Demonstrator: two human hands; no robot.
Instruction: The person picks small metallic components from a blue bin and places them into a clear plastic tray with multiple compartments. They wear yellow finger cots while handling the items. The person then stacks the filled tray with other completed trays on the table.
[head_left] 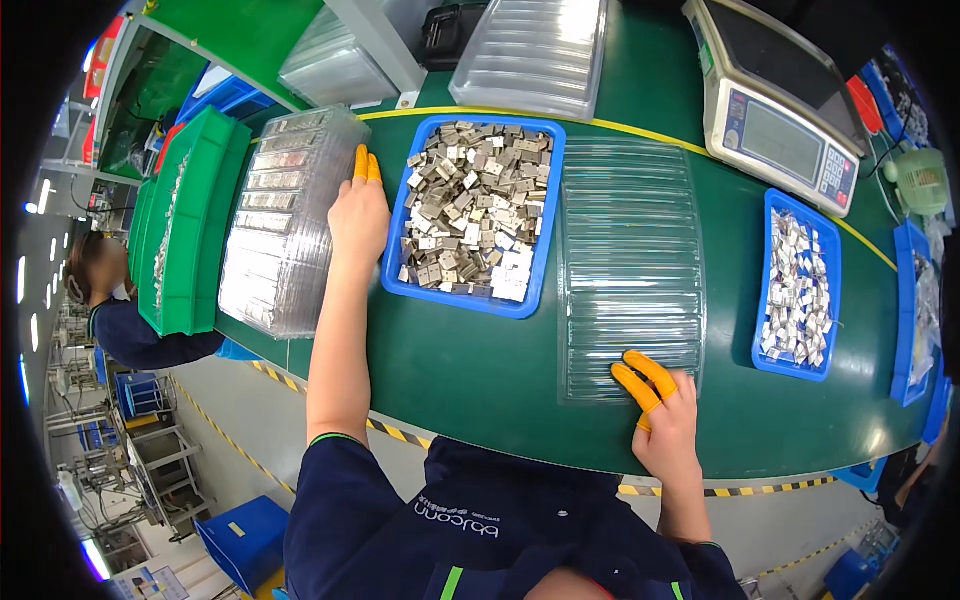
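Observation:
My left hand [361,212], with yellow finger cots on two fingers, is stretched out against the right side of a stack of clear plastic trays [312,215]. Its fingers point away from me and look extended; the thumb is hard to make out. Small metal parts lie in rows in the stack's top tray. Right of that hand is a blue bin [548,225] heaped with small silvery metal pieces [470,210]. My right hand [668,420], also in yellow finger cots, lays its spread fingers on the near edge of a single ribbed clear tray [630,250], which shows no parts in its grooves.
A digital scale [775,130] stands at the back right. In front of it sits a blue bin [833,300] of small metal parts. Green bins [205,230] line the left edge. More clear trays [530,55] are stacked at the back by a grey post [375,45]. A person [130,320] is at far left.

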